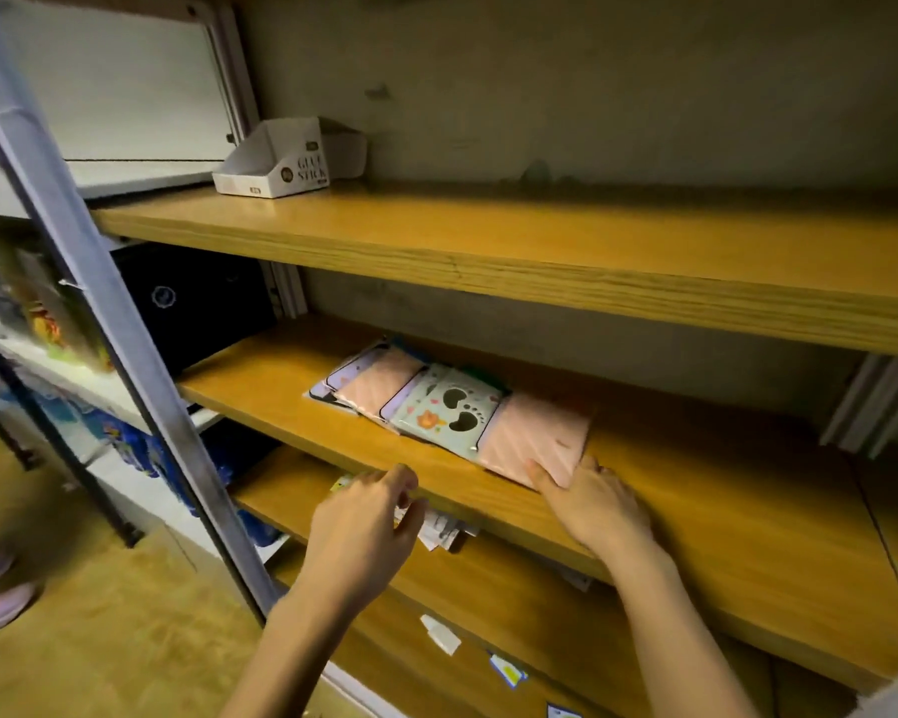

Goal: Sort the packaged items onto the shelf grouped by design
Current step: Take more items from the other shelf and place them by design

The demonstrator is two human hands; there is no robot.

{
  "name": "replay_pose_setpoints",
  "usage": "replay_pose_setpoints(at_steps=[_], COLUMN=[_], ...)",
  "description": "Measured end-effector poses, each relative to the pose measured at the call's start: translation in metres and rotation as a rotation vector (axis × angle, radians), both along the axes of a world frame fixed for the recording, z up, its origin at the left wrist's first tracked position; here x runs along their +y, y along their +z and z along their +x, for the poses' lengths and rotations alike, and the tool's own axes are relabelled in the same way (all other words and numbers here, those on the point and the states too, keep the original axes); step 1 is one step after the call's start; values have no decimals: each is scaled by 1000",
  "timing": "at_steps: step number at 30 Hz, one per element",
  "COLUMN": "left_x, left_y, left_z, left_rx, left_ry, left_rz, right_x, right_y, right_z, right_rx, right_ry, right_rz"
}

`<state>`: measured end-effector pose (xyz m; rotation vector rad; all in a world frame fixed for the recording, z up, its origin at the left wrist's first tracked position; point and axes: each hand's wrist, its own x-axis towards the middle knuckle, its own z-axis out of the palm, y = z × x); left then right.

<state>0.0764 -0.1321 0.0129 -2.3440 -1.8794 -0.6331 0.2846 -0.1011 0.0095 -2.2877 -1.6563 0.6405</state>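
A row of flat packaged items lies on the middle wooden shelf (695,510). From left: a lilac packet (346,373), a plain pink packet (379,383), a pale green packet with black footprints (449,412), and a second pink packet (535,437) at the right end. My right hand (592,502) rests on the shelf with thumb and fingers pinching the near corner of that right pink packet. My left hand (369,526) hovers at the shelf's front edge, fingers loosely curled, holding nothing. More small packets (444,531) lie on the shelf below, partly hidden.
A white glue stick display box (286,160) stands on the top shelf (540,251). A grey metal upright (99,282) crosses at the left, with a black box (198,303) behind it. Loose small items (506,671) lie on the lower shelf. Blue packaged goods (125,443) sit at lower left.
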Motion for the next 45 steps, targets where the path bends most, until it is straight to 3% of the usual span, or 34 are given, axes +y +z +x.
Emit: replay_pose_setpoints(at_steps=[12, 18, 23, 30, 38, 42, 45], left_x=[84, 113, 134, 140, 149, 154, 169], left_y=[-8, 1, 5, -2, -22, -24, -22], left_z=[-7, -16, -15, 27, 101, 118, 122], left_rx=[-51, -43, -84, -175, -74, -24, 46], left_ry=[-148, -277, -351, -462, -376, -340, -322], left_rz=[-56, -77, -140, -300, -514, -470, -586], right_x=[71, 80, 72, 23, -31, -43, -49], right_y=[-15, -8, -8, -6, 5, 6, 7], right_z=[-42, -35, -13, 17, 34, 30, 28], right_rx=[-178, -45, 236, 563, 476, 461, 457], right_ry=[-107, -289, -537, -687, -725, -719, -706], right_rz=[-61, -77, 56, 498, 578, 609, 622])
